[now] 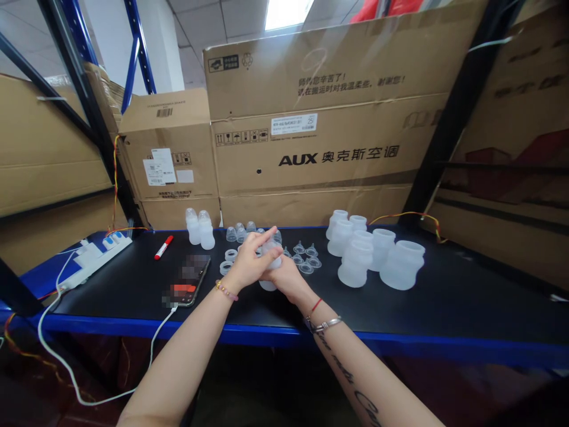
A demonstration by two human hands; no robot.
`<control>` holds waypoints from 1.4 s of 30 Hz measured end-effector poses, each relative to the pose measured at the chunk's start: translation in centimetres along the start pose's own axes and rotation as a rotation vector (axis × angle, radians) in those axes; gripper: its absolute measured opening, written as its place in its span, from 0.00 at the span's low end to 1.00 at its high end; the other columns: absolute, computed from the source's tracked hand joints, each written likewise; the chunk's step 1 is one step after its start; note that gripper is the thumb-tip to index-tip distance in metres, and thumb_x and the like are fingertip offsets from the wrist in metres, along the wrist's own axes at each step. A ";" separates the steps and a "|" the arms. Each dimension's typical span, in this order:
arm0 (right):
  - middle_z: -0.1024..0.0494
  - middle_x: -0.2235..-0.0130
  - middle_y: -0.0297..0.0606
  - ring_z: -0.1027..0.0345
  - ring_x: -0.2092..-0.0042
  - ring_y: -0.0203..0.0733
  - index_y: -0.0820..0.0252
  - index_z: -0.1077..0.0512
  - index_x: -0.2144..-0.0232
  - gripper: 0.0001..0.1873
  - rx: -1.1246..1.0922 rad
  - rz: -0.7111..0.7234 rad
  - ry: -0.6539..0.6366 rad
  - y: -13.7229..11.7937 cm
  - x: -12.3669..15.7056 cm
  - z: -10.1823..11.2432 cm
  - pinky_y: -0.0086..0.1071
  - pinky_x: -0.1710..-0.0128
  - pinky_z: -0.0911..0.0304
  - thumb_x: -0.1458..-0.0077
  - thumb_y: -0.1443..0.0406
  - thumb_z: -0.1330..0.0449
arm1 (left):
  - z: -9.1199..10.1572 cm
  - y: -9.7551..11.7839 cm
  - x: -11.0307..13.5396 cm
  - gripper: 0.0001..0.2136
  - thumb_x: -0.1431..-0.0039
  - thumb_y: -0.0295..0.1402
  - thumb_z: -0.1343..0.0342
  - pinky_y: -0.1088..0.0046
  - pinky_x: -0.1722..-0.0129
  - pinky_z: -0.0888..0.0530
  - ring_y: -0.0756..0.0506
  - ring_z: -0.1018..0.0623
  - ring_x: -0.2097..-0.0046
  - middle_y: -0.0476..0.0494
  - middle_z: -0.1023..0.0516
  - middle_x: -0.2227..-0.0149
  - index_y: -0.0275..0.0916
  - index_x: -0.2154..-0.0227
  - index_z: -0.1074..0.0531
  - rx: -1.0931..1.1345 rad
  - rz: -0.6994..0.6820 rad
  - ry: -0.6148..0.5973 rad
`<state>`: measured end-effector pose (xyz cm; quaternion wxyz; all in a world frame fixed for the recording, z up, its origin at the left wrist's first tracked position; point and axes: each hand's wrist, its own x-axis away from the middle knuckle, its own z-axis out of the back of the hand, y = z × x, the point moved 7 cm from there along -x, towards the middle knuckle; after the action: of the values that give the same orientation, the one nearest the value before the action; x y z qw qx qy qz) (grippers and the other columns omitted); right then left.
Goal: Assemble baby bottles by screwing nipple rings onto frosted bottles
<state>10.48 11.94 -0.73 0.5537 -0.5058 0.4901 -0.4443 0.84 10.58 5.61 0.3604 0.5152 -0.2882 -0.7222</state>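
My left hand [248,265] and right hand [285,280] clasp a translucent plastic bottle [268,285].
Fingers [263,239] closed around it, over the black tabletop [457,296].

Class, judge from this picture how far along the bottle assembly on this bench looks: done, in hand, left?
Apparently done: two capped, frosted plastic baby bottles stand upright at the back. In hand: the left hand and right hand grip a frosted plastic bottle. Apparently left: a cluster of wide frosted bottle bodies, loose clear domed caps, clear plastic rings and small clear teats.
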 end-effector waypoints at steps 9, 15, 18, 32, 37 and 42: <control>0.24 0.70 0.34 0.32 0.70 0.41 0.60 0.28 0.68 0.20 0.147 0.046 0.028 0.1 -0.1 0.3 0.32 0.71 0.38 0.70 0.68 0.34 | -0.3 0.0 0.0 0.18 0.41 0.41 0.46 0.60 0.40 0.38 0.40 0.33 0.44 0.39 0.30 0.49 0.41 0.51 0.25 0.003 -0.009 0.005; 0.23 0.68 0.35 0.32 0.70 0.41 0.58 0.28 0.61 0.26 0.149 0.075 -0.005 0.3 -0.2 0.2 0.32 0.72 0.38 0.71 0.69 0.34 | -0.7 -0.9 -0.2 0.24 0.43 0.37 0.45 0.62 0.46 0.32 0.42 0.27 0.52 0.40 0.25 0.53 0.40 0.43 0.31 0.200 0.070 -0.078; 0.26 0.70 0.34 0.34 0.71 0.39 0.60 0.29 0.66 0.23 0.164 0.057 -0.005 0.6 -0.4 0.1 0.31 0.73 0.39 0.72 0.71 0.34 | -1.4 -0.8 -0.1 0.20 0.40 0.37 0.52 0.60 0.44 0.34 0.40 0.27 0.48 0.38 0.24 0.53 0.37 0.47 0.28 0.356 0.117 -0.171; 0.28 0.72 0.31 0.36 0.72 0.37 0.60 0.31 0.65 0.23 0.068 0.042 -0.070 -0.1 0.3 -0.4 0.29 0.74 0.42 0.71 0.72 0.38 | -1.3 -0.9 0.0 0.25 0.50 0.35 0.41 0.58 0.49 0.31 0.39 0.26 0.50 0.37 0.25 0.53 0.38 0.47 0.33 0.437 0.165 -0.189; 0.29 0.74 0.31 0.37 0.73 0.36 0.60 0.32 0.71 0.18 0.026 0.039 -0.130 -0.6 0.5 -1.2 0.29 0.74 0.43 0.71 0.73 0.40 | -1.4 -1.0 -0.1 0.19 0.52 0.41 0.40 0.61 0.50 0.32 0.40 0.26 0.53 0.39 0.25 0.57 0.36 0.59 0.28 0.404 0.209 -0.068; 0.29 0.74 0.30 0.37 0.72 0.36 0.59 0.30 0.70 0.19 -0.008 0.074 -0.238 -1.3 1.0 -1.7 0.29 0.74 0.41 0.72 0.74 0.40 | -0.7 -0.8 0.1 0.18 0.57 0.44 0.34 0.67 0.59 0.31 0.44 0.27 0.61 0.44 0.27 0.66 0.37 0.69 0.30 0.117 0.219 0.055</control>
<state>8.88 10.58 0.44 0.6219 -0.5387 0.4408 -0.3586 1.30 10.86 4.73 0.4143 0.5202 -0.3744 -0.6462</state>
